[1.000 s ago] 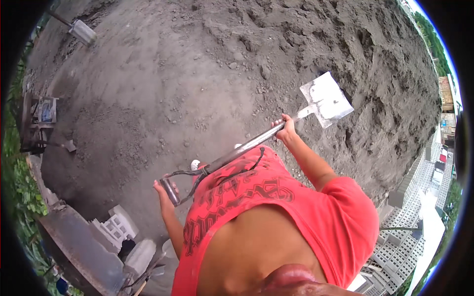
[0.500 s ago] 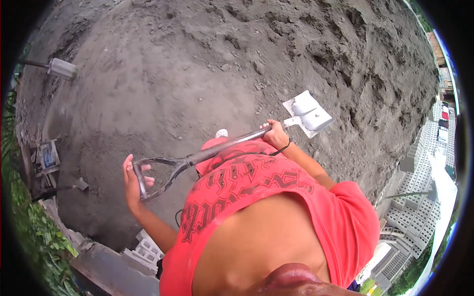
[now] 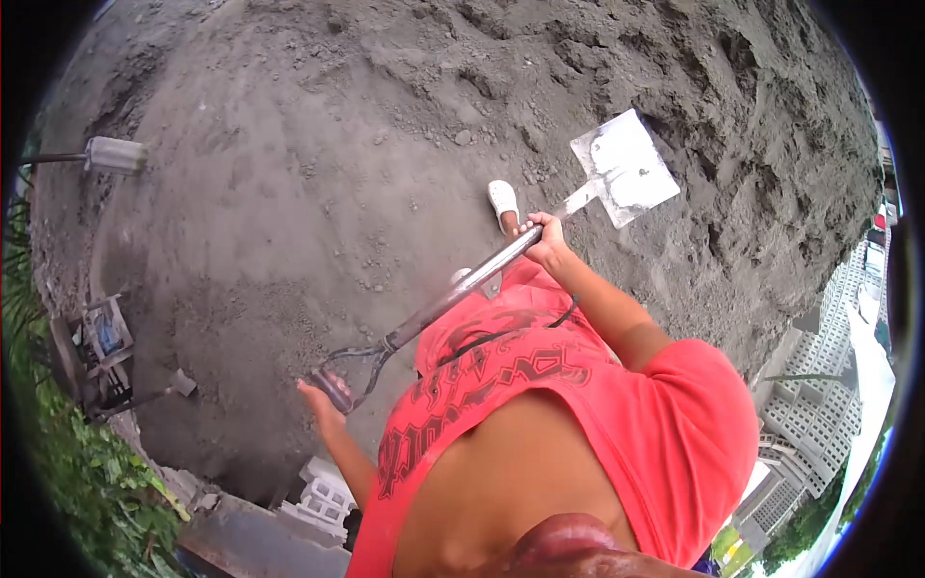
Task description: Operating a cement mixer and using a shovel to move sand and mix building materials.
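A long metal shovel [image 3: 461,285] slants across the front of my body. My right hand [image 3: 546,239] is wrapped round its shaft, close to the blade. The flat, pale blade [image 3: 631,173] is tilted over the soil at the right, with only dark smears on its visible face. At the other end, my left hand [image 3: 328,405] is at the D-shaped grip, its fingers closing on the crossbar and partly hidden by it. A white clog [image 3: 503,199] shows on my foot, beyond my right hand.
Loose grey soil [image 3: 279,173] covers the ground and rises into a clumpy bank [image 3: 674,67] at the far right. Another shovel's blade [image 3: 116,155] is at the left edge. Hollow blocks [image 3: 326,499] lie near my left arm, with stacks of blocks [image 3: 814,414] at the right.
The shovel blade has swung away from me and up to the right, while the grip has dropped closer to my body. My left hand has moved right with the grip; one clog has come into fuller view.
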The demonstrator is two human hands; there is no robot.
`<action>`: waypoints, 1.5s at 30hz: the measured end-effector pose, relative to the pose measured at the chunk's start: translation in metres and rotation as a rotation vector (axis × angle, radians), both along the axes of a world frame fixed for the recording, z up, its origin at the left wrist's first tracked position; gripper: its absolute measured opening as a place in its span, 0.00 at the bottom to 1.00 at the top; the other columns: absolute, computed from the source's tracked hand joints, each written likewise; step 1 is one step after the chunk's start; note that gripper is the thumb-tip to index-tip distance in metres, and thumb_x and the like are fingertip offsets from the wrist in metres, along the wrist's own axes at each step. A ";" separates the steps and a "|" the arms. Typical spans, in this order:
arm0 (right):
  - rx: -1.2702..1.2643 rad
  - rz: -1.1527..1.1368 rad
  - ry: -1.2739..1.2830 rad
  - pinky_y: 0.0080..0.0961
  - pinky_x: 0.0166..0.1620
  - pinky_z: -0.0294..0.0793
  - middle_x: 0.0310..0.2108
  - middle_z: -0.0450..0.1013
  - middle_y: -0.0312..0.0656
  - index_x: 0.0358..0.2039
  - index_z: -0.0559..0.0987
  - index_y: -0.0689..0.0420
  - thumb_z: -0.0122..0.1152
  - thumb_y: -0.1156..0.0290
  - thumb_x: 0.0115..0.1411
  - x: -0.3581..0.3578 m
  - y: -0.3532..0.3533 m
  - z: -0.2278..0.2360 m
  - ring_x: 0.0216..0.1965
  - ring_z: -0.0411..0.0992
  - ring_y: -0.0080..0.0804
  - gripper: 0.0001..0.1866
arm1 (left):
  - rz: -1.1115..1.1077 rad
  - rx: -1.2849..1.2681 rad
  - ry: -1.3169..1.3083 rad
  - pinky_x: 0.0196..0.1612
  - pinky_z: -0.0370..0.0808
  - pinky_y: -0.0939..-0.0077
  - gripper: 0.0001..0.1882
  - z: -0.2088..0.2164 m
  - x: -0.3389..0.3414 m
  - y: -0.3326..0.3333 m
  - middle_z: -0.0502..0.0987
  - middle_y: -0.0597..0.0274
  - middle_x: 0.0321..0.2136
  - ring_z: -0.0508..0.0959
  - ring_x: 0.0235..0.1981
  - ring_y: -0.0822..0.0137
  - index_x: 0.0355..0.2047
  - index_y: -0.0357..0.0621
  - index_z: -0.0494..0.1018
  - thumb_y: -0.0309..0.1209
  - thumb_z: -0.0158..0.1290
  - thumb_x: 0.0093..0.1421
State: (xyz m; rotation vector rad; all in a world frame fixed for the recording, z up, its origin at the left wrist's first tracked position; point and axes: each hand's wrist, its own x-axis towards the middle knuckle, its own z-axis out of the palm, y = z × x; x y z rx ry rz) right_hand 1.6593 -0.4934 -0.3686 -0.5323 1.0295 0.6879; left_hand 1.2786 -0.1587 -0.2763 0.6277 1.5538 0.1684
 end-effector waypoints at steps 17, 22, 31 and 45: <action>0.496 0.585 0.636 0.32 0.25 0.65 0.12 0.60 0.38 0.13 0.64 0.54 0.50 0.72 0.40 -0.049 0.233 -0.179 0.15 0.60 0.33 0.05 | 0.709 0.255 0.256 0.08 0.56 0.77 0.34 0.026 0.005 -0.109 0.61 0.69 0.09 0.60 0.08 0.71 0.16 0.53 0.61 0.69 0.24 0.51; 0.238 0.330 0.307 0.33 0.24 0.65 0.10 0.58 0.39 0.12 0.62 0.53 0.50 0.75 0.40 0.209 0.187 -0.354 0.13 0.59 0.34 0.08 | 0.654 0.289 0.473 0.07 0.54 0.79 0.33 -0.113 0.217 -0.081 0.60 0.69 0.09 0.60 0.08 0.72 0.15 0.53 0.61 0.68 0.25 0.51; 0.056 0.329 -0.044 0.34 0.31 0.68 0.13 0.59 0.37 0.15 0.64 0.53 0.50 0.73 0.47 0.513 0.088 -0.424 0.17 0.61 0.32 0.08 | 0.292 0.020 0.222 0.15 0.56 0.77 0.29 -0.237 0.492 -0.086 0.59 0.68 0.10 0.58 0.11 0.69 0.17 0.51 0.59 0.62 0.26 0.54; -0.023 0.349 0.011 0.21 0.22 0.63 0.11 0.58 0.30 0.14 0.62 0.52 0.52 0.74 0.47 0.348 0.048 -0.345 0.14 0.58 0.23 0.10 | 0.129 0.346 0.542 0.16 0.65 0.80 0.16 -0.205 0.311 -0.160 0.63 0.64 0.21 0.64 0.16 0.72 0.38 0.46 0.62 0.44 0.33 0.62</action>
